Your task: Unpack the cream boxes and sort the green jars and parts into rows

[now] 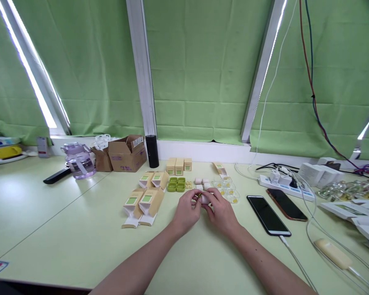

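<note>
My left hand (187, 209) and my right hand (222, 209) meet over the middle of the table. Between the fingertips of my right hand is a small pale pinkish-white cylinder (204, 199). Pinched in my left fingers, against the cylinder, is a small green piece (199, 195), mostly hidden. Just beyond lie several similar pale cylinders (198, 181), small yellowish pieces (188, 184) and green square cups (176, 184). Clear plastic cups (229, 185) with yellow bits sit beyond my right hand. Open kraft boxes with green labels (151, 200) lie left of my left hand.
Closed small boxes (179, 167) and a black cylinder (152, 151) stand at the back, beside a cardboard carton (127, 153) and a purple jug (79, 160). Two phones (269, 215), a power strip (285, 187) and loose cables lie on the right.
</note>
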Demonstrator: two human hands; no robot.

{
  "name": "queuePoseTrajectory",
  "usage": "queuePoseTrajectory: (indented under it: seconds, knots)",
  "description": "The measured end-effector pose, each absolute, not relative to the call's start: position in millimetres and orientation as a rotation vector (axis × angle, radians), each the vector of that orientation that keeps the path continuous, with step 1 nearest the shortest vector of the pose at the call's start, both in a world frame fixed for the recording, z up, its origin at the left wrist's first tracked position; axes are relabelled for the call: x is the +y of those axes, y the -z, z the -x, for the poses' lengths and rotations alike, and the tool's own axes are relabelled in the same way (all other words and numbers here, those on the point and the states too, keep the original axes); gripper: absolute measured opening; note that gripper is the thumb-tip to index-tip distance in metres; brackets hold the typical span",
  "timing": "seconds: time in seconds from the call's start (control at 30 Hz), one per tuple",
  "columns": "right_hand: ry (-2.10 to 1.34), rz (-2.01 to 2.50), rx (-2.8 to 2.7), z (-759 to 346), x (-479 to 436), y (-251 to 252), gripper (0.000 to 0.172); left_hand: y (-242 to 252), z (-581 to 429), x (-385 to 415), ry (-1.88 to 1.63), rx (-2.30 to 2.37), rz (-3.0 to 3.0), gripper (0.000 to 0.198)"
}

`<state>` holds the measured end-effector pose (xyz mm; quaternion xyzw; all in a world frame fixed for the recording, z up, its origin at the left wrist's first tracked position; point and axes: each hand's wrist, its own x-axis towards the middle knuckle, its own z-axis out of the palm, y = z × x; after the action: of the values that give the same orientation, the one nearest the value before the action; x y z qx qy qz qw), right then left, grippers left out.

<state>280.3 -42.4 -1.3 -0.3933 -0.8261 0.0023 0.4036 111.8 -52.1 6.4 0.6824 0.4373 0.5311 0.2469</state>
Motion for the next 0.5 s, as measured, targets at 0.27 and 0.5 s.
queuePoseTrajectory:
  seconds: [0.27,0.5]
  knots:
    - [-0.112,0.968,-2.064,-280.3,-38.3,2.5,0.035,-11.7,-114.2,-52.5,-1.478,1.189,-1.818,0.023]
    - [0.001,0.978,-2.109,-276.0,-38.5,0.4,0.037,-14.9,-114.9,-52.2,-1.426,1.266,-1.881,0.027]
